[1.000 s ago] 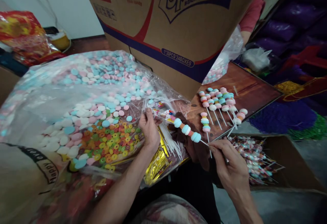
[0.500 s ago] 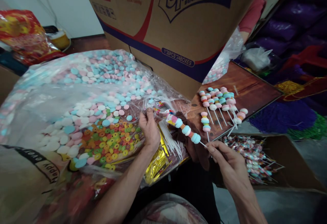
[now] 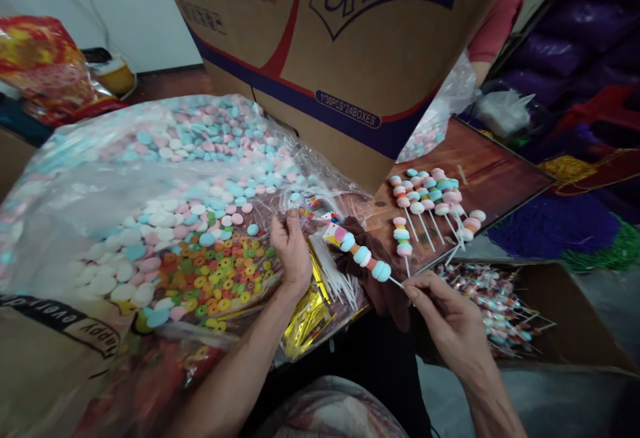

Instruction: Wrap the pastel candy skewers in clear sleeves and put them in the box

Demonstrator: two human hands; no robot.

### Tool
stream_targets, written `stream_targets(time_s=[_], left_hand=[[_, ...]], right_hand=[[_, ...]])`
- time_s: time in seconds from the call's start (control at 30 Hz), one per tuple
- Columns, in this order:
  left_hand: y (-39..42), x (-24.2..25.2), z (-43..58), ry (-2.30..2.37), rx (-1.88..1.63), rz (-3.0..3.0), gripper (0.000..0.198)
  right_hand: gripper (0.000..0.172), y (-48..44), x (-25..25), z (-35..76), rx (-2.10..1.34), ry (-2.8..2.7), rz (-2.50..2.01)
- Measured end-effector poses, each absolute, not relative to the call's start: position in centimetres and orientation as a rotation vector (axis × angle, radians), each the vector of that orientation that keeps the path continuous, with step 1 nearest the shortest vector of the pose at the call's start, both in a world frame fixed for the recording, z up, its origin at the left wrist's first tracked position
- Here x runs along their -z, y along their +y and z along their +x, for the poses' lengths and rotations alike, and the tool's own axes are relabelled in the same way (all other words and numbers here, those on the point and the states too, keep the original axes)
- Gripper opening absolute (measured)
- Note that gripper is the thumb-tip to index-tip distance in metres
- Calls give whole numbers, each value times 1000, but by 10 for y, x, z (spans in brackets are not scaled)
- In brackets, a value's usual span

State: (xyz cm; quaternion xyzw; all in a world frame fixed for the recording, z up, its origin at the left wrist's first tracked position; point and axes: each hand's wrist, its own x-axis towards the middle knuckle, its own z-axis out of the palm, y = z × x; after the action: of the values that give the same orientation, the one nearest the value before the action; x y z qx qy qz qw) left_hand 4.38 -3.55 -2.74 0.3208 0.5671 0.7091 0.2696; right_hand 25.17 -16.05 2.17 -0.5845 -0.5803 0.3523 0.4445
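My right hand (image 3: 445, 318) pinches the white stick of a candy skewer (image 3: 364, 256) threaded with blue, pink and orange sweets. Its tip points up and left into a small clear printed wrapper bag (image 3: 320, 218). My left hand (image 3: 293, 248) is closed on that wrapper bag, holding it just above a bundle of white sticks (image 3: 335, 275) and gold twist ties (image 3: 305, 321). A dark brown cloth (image 3: 373, 285) lies under the skewer.
A large clear bag of pastel sweets (image 3: 165, 178) and coloured candy rings (image 3: 220, 275) fills the left. A big cardboard box (image 3: 340, 51) stands behind. Several finished skewers (image 3: 430, 208) lie on a wooden board (image 3: 495, 171). Wrapped skewers fill a carton (image 3: 500, 308) at right.
The skewer has slid a little up and left, its tip further into the wrapper bag. My right hand followed it; my left hand barely shifted.
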Motion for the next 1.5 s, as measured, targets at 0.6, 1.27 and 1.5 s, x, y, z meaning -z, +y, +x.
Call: stream_targets(time_s=[0.6, 1.27, 1.5], left_hand=[[-43, 21, 54, 1398, -1819, 798, 32], [-59, -14, 67, 880, -1400, 439, 39], [-62, -15, 65, 878, -1304, 351, 37]], right_hand=[[11, -161, -8, 234, -481, -1493, -1530], [16, -152, -13, 214, -555, -1660, -1527], [9, -150, -18, 221, -131, -1902, -1416]])
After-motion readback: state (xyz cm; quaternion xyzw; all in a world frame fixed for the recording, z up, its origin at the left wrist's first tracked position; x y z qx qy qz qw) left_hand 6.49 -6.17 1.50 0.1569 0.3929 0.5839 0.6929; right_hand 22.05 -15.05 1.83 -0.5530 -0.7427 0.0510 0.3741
